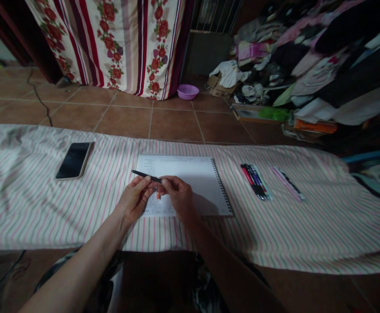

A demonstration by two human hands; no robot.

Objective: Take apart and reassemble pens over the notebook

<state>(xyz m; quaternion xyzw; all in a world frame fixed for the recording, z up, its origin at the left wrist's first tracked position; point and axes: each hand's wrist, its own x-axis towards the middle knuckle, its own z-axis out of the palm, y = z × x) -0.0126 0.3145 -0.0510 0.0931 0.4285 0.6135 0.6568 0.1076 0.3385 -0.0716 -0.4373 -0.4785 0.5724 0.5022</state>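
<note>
A slim black pen [147,175] is held slantwise above an open spiral notebook [193,174]. My left hand [136,195] pinches its middle between thumb and fingers. The pen's right end sits in the closed fingers of my right hand [178,193]. Between the two hands a small orange object [158,194] shows; I cannot tell its kind, or whether it is held or lies on the page. Print runs down the left side of the sheet, and the spiral binding is at the right.
A phone [74,161] lies left on the striped cloth [111,161]. Right of the notebook are a bundle of pens [255,181] and a pink and dark pen pair [288,184]. Beyond are a floral curtain [111,43], a purple basin [187,92] and piled clothes [294,56].
</note>
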